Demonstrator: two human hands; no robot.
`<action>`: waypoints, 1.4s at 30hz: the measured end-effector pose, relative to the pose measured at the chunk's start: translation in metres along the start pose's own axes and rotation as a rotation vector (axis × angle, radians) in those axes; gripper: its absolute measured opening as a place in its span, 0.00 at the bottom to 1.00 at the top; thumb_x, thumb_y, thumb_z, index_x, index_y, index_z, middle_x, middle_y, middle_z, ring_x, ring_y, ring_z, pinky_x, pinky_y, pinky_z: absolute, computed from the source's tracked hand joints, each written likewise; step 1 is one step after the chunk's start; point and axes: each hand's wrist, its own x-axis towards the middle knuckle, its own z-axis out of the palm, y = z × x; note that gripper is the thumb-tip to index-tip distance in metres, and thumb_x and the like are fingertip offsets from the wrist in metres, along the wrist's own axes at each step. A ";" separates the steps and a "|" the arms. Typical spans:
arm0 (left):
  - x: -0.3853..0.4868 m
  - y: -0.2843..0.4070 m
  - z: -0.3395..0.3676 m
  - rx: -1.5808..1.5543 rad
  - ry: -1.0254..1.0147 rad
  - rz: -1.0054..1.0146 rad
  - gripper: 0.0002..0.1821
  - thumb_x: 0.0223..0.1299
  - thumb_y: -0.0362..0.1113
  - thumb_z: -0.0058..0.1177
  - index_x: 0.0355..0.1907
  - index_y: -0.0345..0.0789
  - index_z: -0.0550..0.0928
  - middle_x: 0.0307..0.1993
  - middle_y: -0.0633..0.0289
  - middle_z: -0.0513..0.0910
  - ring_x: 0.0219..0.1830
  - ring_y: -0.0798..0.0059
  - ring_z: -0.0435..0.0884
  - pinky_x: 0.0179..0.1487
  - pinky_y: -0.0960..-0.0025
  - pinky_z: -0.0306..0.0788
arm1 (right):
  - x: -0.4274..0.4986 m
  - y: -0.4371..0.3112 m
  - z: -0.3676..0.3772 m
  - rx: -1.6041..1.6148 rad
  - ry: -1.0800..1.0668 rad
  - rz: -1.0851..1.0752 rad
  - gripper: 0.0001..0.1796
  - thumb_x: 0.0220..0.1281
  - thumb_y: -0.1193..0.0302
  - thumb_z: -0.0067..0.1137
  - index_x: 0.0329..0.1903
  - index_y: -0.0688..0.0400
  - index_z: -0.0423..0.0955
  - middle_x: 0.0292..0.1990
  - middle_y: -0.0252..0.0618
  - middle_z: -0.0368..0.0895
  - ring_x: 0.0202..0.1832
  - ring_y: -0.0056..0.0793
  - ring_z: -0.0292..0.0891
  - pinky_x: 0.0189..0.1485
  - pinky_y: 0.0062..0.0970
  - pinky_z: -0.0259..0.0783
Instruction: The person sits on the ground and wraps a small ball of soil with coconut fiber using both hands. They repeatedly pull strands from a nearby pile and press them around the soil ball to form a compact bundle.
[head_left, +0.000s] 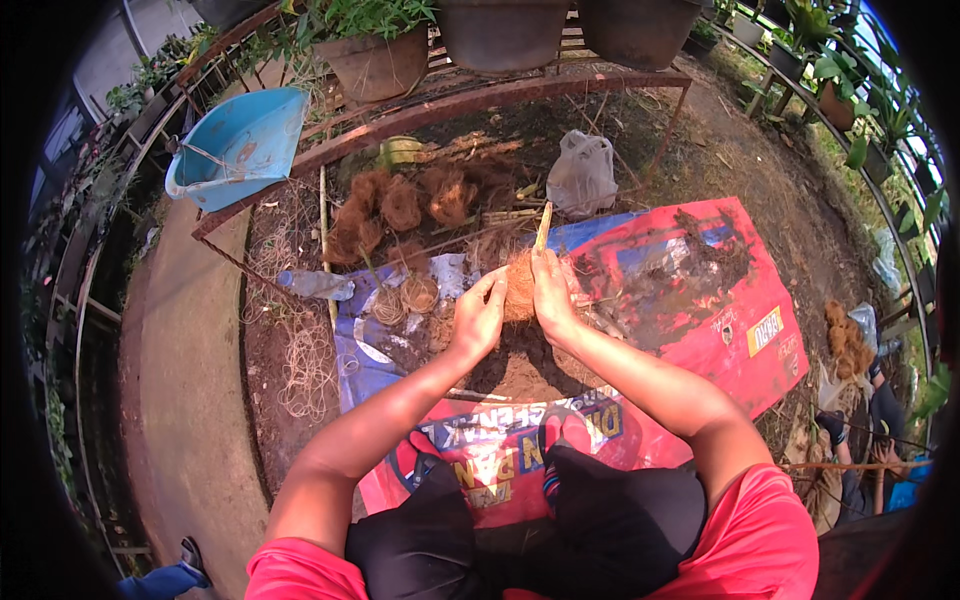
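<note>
A bundle of brown coconut fibre (520, 289) is held between my two hands, above a heap of dark soil (525, 375) on a printed plastic banner (750, 300). My left hand (481, 311) presses the bundle's left side. Against its right side lies my right hand (552, 296), fingers together. A pale yellowish plant stalk (544, 227) sticks up from the top, by my right fingertips. Left of my hands rest a fibre-wrapped ball (418, 292) and a small coil of twine (388, 306). Clumps of loose coconut fibre (401, 204) lie farther off.
A rusty metal rack (480, 101) with large pots (502, 34) crosses ahead. A blue plastic scoop (240, 150) hangs at its left. A plastic bottle (315, 285), tangled twine (307, 375) and a plastic bag (582, 176) lie around. Parts of other people (889, 405) show at the lower right and lower left.
</note>
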 end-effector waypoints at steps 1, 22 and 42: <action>0.000 0.001 0.004 -0.006 0.000 0.060 0.24 0.77 0.41 0.50 0.67 0.30 0.72 0.53 0.58 0.83 0.54 0.77 0.80 0.60 0.72 0.72 | 0.002 0.004 0.001 0.046 0.001 0.023 0.20 0.82 0.56 0.42 0.56 0.59 0.73 0.50 0.35 0.79 0.52 0.23 0.75 0.59 0.29 0.70; 0.007 0.016 -0.028 -0.413 -0.320 -0.163 0.27 0.80 0.54 0.38 0.70 0.38 0.68 0.61 0.62 0.78 0.63 0.70 0.79 0.62 0.63 0.76 | -0.002 -0.012 -0.012 -0.221 -0.373 -0.130 0.52 0.50 0.64 0.80 0.76 0.52 0.58 0.51 0.39 0.72 0.41 0.21 0.77 0.40 0.24 0.78; -0.003 0.016 -0.036 -0.406 -0.223 0.028 0.29 0.71 0.44 0.58 0.65 0.35 0.62 0.58 0.57 0.75 0.60 0.72 0.75 0.65 0.64 0.71 | -0.002 -0.031 -0.022 0.068 -0.529 0.173 0.30 0.66 0.67 0.68 0.67 0.54 0.65 0.37 0.25 0.74 0.39 0.11 0.69 0.37 0.18 0.70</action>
